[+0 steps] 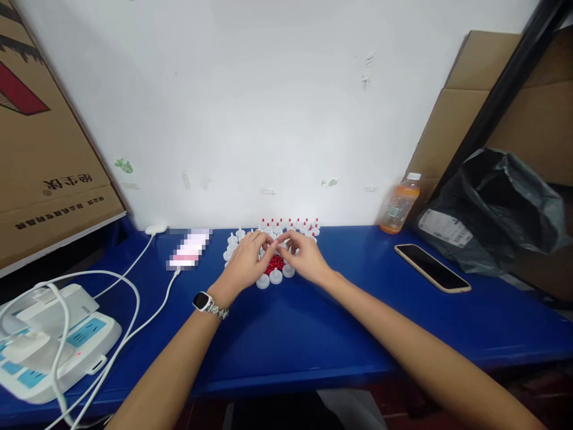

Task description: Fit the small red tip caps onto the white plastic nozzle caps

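My left hand (pixel 248 260), with a watch on its wrist, and my right hand (pixel 304 257) meet fingertip to fingertip above a group of small parts. Both are closed in a pinch; whatever lies between the fingertips is too small and covered to make out. Below them is a pile of small red tips (pixel 275 264). White nozzle caps (pixel 276 276) stand just in front of the pile, and more white caps (pixel 231 239) are left of it. Behind my hands, several white caps with red tips on top (pixel 307 227) stand upright near the wall. My fingers hide part of the group.
On the blue table (pixel 268 340), a power strip (pixel 58 346) with white cables lies left, near a lit, blurred-out phone (pixel 190 248). To the right are a dark phone (pixel 432 269), an orange drink bottle (pixel 400 203) and a grey plastic bag (pixel 492 209). Cardboard boxes (pixel 54 149) flank both sides.
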`<control>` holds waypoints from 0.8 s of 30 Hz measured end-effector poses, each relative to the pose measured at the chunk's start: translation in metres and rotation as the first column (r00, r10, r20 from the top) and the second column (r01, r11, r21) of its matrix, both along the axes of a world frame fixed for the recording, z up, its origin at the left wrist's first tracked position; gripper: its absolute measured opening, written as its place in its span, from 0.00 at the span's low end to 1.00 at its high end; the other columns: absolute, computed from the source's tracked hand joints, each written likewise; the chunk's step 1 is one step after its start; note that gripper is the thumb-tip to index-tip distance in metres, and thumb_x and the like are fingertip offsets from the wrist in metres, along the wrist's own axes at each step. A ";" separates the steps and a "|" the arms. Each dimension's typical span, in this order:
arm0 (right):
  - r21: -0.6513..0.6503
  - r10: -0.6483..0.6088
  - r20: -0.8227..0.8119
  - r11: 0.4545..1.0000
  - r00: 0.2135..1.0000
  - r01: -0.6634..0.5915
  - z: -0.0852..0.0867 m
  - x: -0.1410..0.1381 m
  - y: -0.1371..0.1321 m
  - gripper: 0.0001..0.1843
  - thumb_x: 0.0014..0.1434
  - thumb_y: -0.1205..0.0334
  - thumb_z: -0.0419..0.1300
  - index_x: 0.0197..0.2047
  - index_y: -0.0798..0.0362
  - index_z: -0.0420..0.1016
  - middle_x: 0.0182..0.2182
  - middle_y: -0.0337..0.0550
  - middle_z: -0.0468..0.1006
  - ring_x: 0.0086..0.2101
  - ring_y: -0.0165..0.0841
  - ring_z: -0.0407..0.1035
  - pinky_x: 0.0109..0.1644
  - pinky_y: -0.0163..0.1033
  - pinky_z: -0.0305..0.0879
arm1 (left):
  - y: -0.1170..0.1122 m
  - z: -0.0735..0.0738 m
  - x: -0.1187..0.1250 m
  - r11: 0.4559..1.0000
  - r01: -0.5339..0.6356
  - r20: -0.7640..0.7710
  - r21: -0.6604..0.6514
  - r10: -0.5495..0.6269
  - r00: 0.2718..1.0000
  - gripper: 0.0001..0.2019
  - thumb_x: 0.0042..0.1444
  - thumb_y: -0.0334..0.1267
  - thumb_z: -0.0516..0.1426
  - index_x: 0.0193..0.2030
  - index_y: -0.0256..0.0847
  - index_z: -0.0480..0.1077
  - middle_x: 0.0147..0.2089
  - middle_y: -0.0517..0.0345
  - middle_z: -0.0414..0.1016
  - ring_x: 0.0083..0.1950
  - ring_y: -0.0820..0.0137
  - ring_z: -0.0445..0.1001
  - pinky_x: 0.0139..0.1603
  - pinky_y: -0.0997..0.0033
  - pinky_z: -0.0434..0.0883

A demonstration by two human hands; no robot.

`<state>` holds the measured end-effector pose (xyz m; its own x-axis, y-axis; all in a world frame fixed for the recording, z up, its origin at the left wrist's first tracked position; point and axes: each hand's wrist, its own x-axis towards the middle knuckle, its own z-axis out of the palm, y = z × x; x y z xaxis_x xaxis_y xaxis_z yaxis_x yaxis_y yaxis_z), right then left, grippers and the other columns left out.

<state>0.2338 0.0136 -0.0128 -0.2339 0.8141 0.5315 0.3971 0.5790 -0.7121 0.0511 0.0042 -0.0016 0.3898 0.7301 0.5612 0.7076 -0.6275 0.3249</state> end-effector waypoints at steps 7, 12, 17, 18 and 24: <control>-0.028 0.001 -0.121 1.000 0.993 -0.005 -0.011 -0.011 -0.014 0.06 0.54 0.64 0.59 0.38 0.52 0.72 0.25 0.34 0.70 0.26 0.29 0.64 0.33 0.35 0.63 | -0.005 -0.002 0.006 0.996 0.040 -0.174 0.082 -0.026 0.984 0.16 0.72 0.41 0.41 0.34 0.43 0.61 0.34 0.55 0.68 0.39 0.63 0.66 0.41 0.61 0.64; 0.255 -0.076 0.032 0.965 0.997 0.065 -0.004 -0.006 -0.018 0.06 0.59 0.68 0.55 0.39 0.51 0.72 0.36 0.42 0.75 0.35 0.32 0.69 0.42 0.38 0.66 | 0.000 -0.010 0.021 1.000 -0.014 0.049 0.004 0.014 0.999 0.16 0.72 0.41 0.41 0.32 0.43 0.60 0.30 0.58 0.65 0.36 0.65 0.66 0.37 0.65 0.63; 0.306 -0.270 0.122 0.926 0.955 0.222 -0.003 0.019 -0.004 0.08 0.59 0.69 0.53 0.36 0.50 0.72 0.43 0.47 0.75 0.40 0.35 0.71 0.47 0.39 0.67 | 0.003 -0.001 0.013 0.970 -0.214 0.325 -0.114 0.240 0.915 0.22 0.72 0.48 0.39 0.26 0.44 0.55 0.23 0.62 0.60 0.27 0.68 0.62 0.30 0.66 0.59; 0.268 -0.305 0.095 0.925 0.948 0.271 -0.003 0.025 0.000 0.07 0.59 0.67 0.54 0.37 0.50 0.73 0.42 0.46 0.75 0.37 0.35 0.71 0.45 0.39 0.67 | 0.004 0.000 0.009 0.975 -0.199 0.281 -0.094 0.218 0.935 0.22 0.71 0.48 0.40 0.26 0.44 0.55 0.24 0.61 0.60 0.28 0.68 0.63 0.31 0.66 0.59; 0.060 -0.364 -0.038 0.929 0.931 0.365 -0.008 0.039 0.018 0.08 0.59 0.59 0.58 0.39 0.50 0.76 0.36 0.41 0.78 0.34 0.35 0.71 0.43 0.40 0.67 | 0.008 -0.012 0.000 0.999 -0.008 -0.156 -0.034 0.003 0.988 0.15 0.69 0.46 0.47 0.40 0.43 0.70 0.41 0.53 0.71 0.45 0.61 0.67 0.49 0.57 0.65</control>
